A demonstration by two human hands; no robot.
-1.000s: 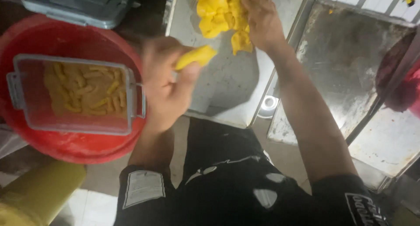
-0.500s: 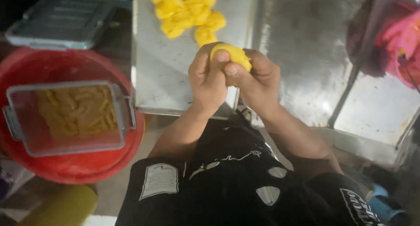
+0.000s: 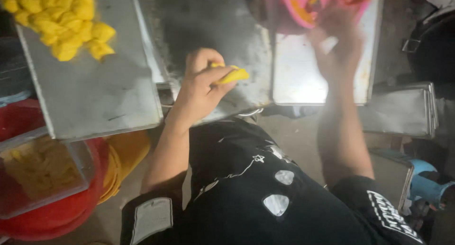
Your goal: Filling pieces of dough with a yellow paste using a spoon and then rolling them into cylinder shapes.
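Hands have parted: left hand pinches yellow piece; right hand, blurred, grip unclear, reaches pink bowl at 1 o'clock.

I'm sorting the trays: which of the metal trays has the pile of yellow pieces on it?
The large flat metal tray at the far left; the pile of yellow pieces sits at its top corner. The other trays carry no such pile, and the left hand holds one yellow piece.

yellow fruit piece, pinched in fingers
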